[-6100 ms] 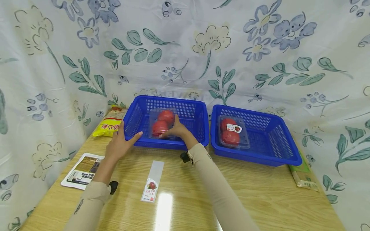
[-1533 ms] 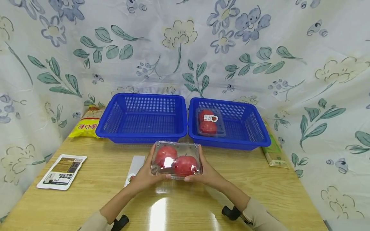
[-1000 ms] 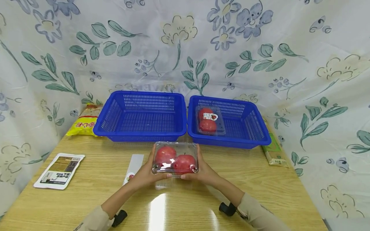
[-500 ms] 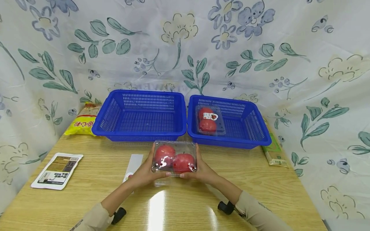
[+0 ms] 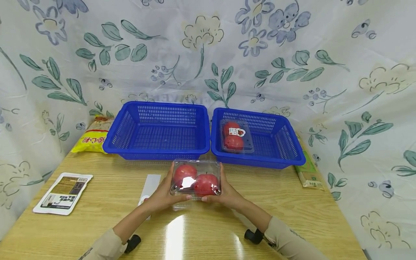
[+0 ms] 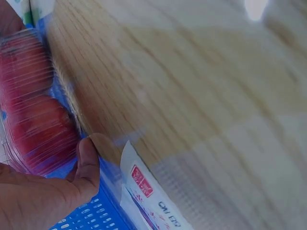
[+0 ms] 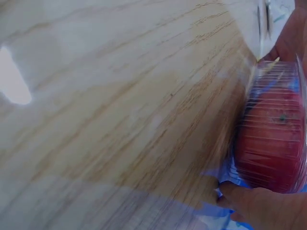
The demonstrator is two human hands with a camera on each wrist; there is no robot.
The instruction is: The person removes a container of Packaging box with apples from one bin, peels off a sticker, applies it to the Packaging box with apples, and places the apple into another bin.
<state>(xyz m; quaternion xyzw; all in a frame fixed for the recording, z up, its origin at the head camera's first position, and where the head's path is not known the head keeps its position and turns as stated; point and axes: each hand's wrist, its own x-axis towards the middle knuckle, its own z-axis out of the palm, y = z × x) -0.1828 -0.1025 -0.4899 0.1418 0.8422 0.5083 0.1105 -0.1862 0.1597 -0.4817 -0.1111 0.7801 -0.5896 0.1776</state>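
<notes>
A clear plastic clamshell box (image 5: 212, 167) with two red apples (image 5: 206, 184) inside is held in front of the blue baskets. My left hand (image 5: 163, 195) grips its left end, thumb along the near edge. The other end is gripped by my right hand (image 5: 230, 195) in the same manner. Both wrist views show the ribbed side of the box beside the thumbs. Partly under my left forearm lies a clear strip with an apple label (image 5: 151, 184). A similar labelled box of apples (image 5: 234, 137) sits in the right basket (image 5: 269, 160).
The left blue basket (image 5: 156, 153) has nothing in it. A yellow bag (image 5: 92, 139) stands at its left. Nearer on the wooden table (image 5: 201, 231) lies a white packet (image 5: 63, 193). A green and tan packet (image 5: 310, 171) rests beyond the right basket.
Six seconds ago the apple box was in the left basket with my right hand on it. Both hands then held it out over the table. Over the last second it has hardly moved.
</notes>
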